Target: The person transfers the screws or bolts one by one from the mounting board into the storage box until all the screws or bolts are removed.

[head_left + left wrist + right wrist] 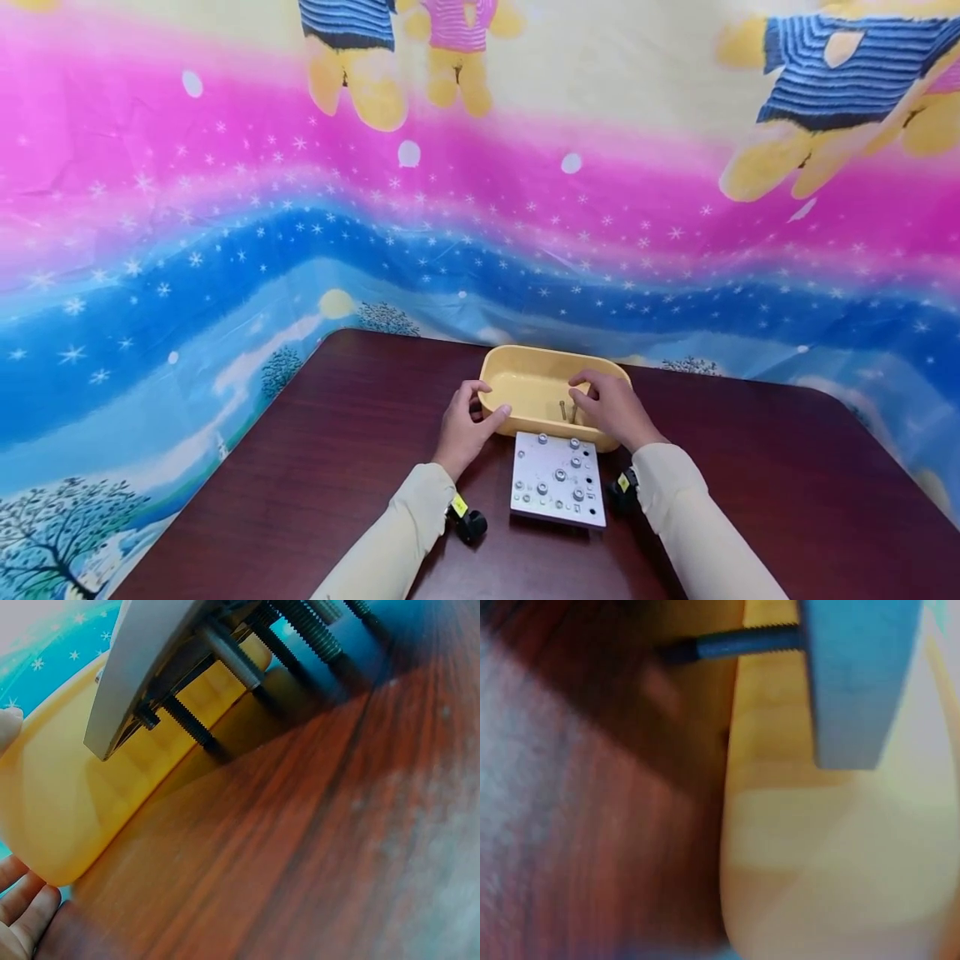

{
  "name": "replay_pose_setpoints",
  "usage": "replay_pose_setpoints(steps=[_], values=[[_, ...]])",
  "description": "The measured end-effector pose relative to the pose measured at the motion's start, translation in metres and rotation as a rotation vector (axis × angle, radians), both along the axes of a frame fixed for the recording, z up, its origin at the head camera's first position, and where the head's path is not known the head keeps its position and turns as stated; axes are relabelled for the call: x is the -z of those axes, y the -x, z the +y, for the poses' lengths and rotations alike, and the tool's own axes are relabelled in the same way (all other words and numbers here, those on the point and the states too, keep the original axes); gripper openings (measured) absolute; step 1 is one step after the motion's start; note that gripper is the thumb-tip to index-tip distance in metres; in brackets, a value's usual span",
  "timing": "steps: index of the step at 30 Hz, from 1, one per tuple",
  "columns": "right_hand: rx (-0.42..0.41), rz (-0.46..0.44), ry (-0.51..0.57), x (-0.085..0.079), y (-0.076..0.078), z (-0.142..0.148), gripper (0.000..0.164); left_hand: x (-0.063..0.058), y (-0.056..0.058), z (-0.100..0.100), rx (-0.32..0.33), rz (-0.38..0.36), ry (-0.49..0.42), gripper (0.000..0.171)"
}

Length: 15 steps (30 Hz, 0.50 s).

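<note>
My left hand (467,427) holds the left end of a yellow plastic container (517,385), thumb at its front rim and other fingers at its end wall. In the left wrist view its fingers (31,906) touch the container's lower corner. Over the container's right side reaches my right hand (611,408), thumb and index finger slightly apart with nothing visible between them. Below them, two small screws (562,410) lean inside near the front wall. A silver metal plate (551,467) with several socket-head screws stands in front of the container, between my forearms.
Threaded screw shanks (187,720) stick out beneath the plate and hold it above the dark wooden table (375,417). A patterned cloth (450,208) hangs behind the table. Each wrist wears a small black camera (471,525).
</note>
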State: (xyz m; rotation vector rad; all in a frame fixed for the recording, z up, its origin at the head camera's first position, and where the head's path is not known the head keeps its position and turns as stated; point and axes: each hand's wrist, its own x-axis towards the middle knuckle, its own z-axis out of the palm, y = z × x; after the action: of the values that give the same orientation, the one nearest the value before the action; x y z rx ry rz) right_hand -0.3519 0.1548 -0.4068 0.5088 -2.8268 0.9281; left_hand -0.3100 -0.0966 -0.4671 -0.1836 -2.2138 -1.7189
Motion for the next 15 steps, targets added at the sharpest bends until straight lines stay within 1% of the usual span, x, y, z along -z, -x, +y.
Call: replay_pose_setpoints(steps=[4, 6, 12, 15], values=[[-0.002, 0.052, 0.054, 0.0, -0.003, 0.008, 0.024, 0.003, 0.002, 0.003, 0.002, 0.002, 0.006, 0.046], [-0.002, 0.063, 0.077, -0.002, -0.005, 0.01, 0.023, 0.003, 0.003, 0.004, -0.001, 0.0, 0.005, 0.046], [-0.006, 0.053, 0.095, -0.008, -0.014, 0.013, 0.026, 0.002, 0.001, 0.002, -0.004, 0.01, -0.001, 0.046], [-0.023, 0.048, 0.104, -0.012, -0.019, 0.012, 0.028, 0.001, 0.001, 0.0, -0.007, 0.017, 0.0, 0.046]])
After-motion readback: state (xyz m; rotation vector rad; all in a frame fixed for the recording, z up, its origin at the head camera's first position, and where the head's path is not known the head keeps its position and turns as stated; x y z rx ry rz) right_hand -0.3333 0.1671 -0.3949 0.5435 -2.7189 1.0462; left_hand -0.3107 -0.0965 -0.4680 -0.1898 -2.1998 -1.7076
